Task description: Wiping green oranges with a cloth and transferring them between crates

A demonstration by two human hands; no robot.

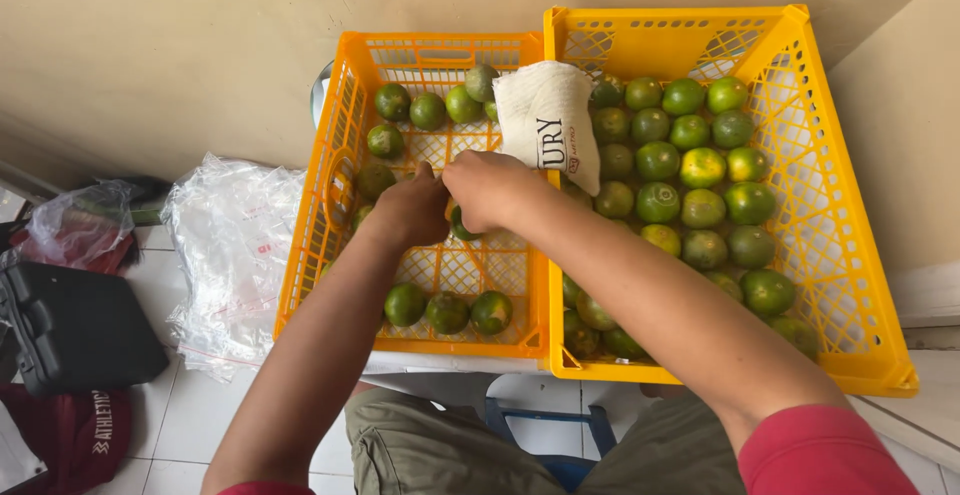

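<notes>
both hands are meeting over the left orange crate (pixel 300 285): my left hand (pixel 412 210) is curling shut, contents hidden, while my right hand (pixel 487 187) is pinching a green citrus fruit (pixel 462 227). it's looking firm, smooth and light, so i'm judging a fingertip grip around its middle best.
</notes>
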